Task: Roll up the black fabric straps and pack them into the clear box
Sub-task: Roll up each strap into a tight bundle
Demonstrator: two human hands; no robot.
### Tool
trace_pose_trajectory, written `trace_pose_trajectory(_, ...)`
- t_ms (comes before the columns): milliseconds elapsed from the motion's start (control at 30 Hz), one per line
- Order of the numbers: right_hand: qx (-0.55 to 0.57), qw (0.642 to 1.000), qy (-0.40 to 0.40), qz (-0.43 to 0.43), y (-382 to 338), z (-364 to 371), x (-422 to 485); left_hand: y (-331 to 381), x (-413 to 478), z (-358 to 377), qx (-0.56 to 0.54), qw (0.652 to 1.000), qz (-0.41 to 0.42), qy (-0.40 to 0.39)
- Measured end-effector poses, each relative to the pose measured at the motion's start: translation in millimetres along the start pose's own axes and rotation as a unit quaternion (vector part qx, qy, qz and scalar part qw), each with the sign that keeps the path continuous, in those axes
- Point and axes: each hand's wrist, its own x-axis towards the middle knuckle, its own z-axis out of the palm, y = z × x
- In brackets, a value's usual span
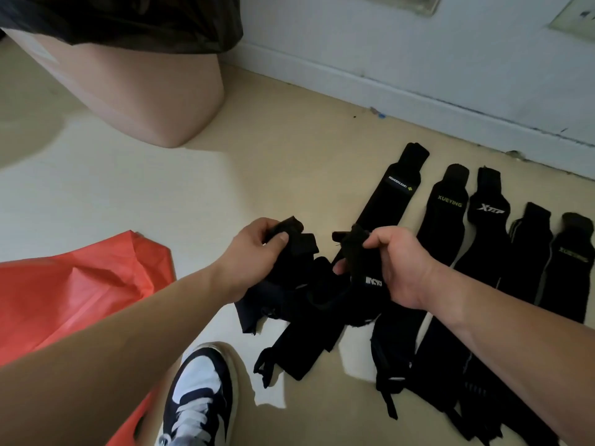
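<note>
Left hand (257,249) fingers curl closed around one end of a tangled black strap (309,291). Right hand (396,265) grips another end; the bunched middle sags below both fists.

The left hand (257,252) is covering one end of the tangled straps (309,294), and the right hand (396,268) is hiding another, so the number of straps in the bundle is impossible to tell. The right forearm (502,358) is blocking the lower ends of the laid-out straps (450,220). The bottom edge is cutting off the shoe (199,397), the left edge the red bag (70,291), the top edge the bin (135,91). The rightmost strap's lettering (573,254) is blurring out.
</note>
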Motion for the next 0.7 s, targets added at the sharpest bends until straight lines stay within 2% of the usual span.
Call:
trace_pose_trajectory(167, 0.032, 0.999, -0.009, -0.038, -20.6, 33.6, -46.4, 54.7, -31.2, -18.0, -0.116, 0.991, -0.011, -0.072)
trace_pose_trajectory(367, 0.009, 0.993, -0.054, -0.107, -61.5, 54.0, -131.7, 135.6, -89.3, -48.4, -0.145, 0.982, 0.007, -0.122)
trace_pose_trajectory(533, 0.012, 0.981, -0.014, -0.194, -85.6, 59.0, -213.0, 205.5, -147.8, -50.7, -0.107, 0.982, 0.077, -0.134)
trace_pose_trajectory(700, 0.042, 0.955, 0.031, -0.292, -75.8, 51.3, -295.6, 266.1, -212.7, -37.0, -0.049, 0.972, 0.161, -0.165)
